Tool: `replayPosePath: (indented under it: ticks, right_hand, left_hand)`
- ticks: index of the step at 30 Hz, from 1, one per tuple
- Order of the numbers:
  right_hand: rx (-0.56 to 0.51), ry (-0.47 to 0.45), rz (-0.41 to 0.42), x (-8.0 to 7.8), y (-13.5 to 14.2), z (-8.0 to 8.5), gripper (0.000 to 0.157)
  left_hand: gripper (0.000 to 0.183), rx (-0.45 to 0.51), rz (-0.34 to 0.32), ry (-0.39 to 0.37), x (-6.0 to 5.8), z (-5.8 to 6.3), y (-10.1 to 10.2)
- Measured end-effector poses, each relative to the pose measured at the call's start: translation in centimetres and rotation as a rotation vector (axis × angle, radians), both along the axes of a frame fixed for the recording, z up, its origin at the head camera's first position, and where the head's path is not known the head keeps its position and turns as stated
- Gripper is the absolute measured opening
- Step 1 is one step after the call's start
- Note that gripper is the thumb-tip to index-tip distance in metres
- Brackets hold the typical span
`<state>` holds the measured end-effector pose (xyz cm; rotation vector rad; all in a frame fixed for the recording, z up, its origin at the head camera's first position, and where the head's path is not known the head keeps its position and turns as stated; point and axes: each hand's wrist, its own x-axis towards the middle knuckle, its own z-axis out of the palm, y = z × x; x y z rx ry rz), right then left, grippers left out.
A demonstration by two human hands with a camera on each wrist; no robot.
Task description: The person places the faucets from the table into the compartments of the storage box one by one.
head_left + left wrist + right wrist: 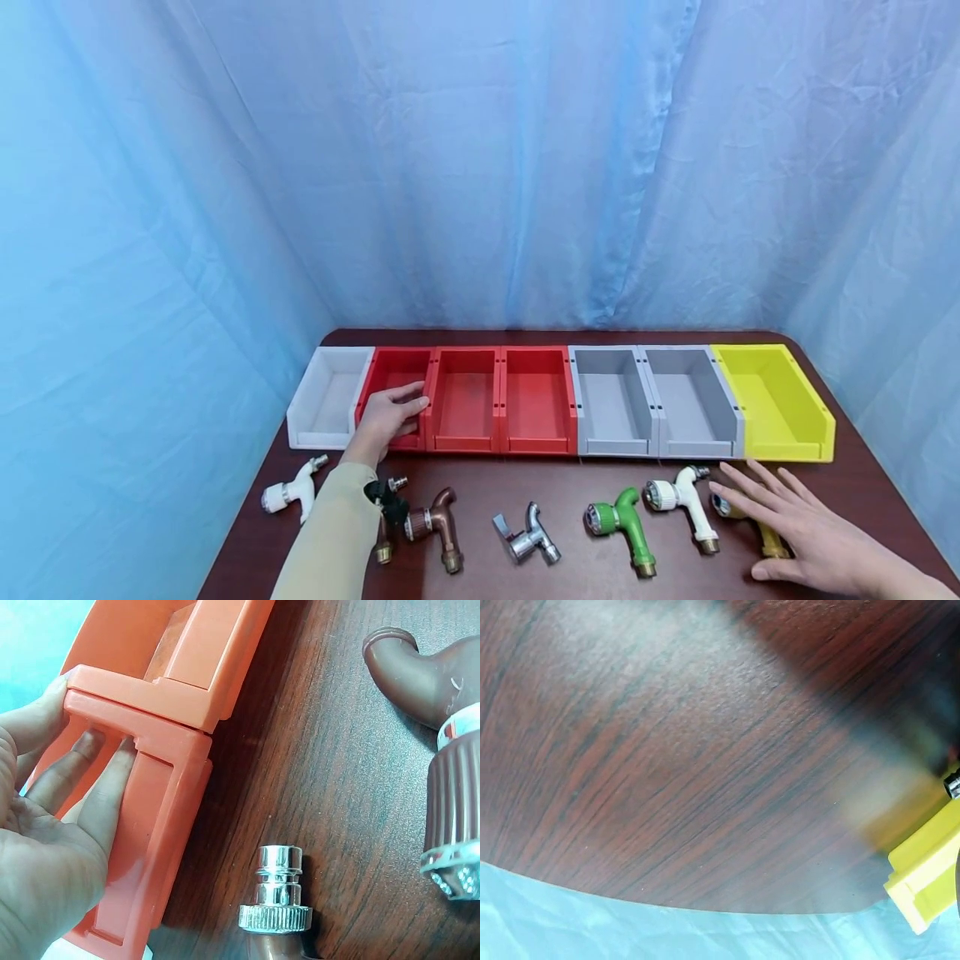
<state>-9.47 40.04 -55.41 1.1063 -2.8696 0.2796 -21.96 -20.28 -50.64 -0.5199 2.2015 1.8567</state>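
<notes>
My left hand (392,414) reaches into the leftmost red bin (390,360), its fingertips right at the wall shared with the second red bin (465,404). In the left wrist view, nearly straight fingers (105,795) lie against the inside of the orange-red bin wall (161,776). A brown faucet (385,546) is partly hidden beneath the left forearm; its silver threaded nozzle (279,889) shows in the wrist view. My right hand (813,533) is spread, palm down, above a yellow faucet (772,540), covering part of it. No right fingers show in the right wrist view.
Bins stand in a row: white (330,392), red, two grey (615,404), yellow (780,392). Along the front lie a white faucet (296,492), brown faucet (438,525), chrome faucet (531,537), green faucet (626,529) and another white faucet (686,504). Blue curtains (480,167) surround the table.
</notes>
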Motion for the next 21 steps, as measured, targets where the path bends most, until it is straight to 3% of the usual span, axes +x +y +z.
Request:
replayPosePath:
  ticks: [7, 14, 21]
  right_hand:
    - [0.009, 0.006, 0.041, 0.41, 0.62, -0.57, 0.094]
    - [0.088, -0.017, 0.007, 0.63, 0.82, -0.18, 0.096]
    - [0.099, -0.041, -0.027, 0.84, 0.67, 0.07, 0.093]
  left_hand:
    - [0.055, 0.01, 0.001, -0.002, -0.03, 0.17, 0.02]
    - [0.051, 0.006, 0.004, 0.001, -0.09, 0.17, -0.01]
    - [0.056, 0.011, 0.0, 0.0, -0.05, -0.04, -0.08]
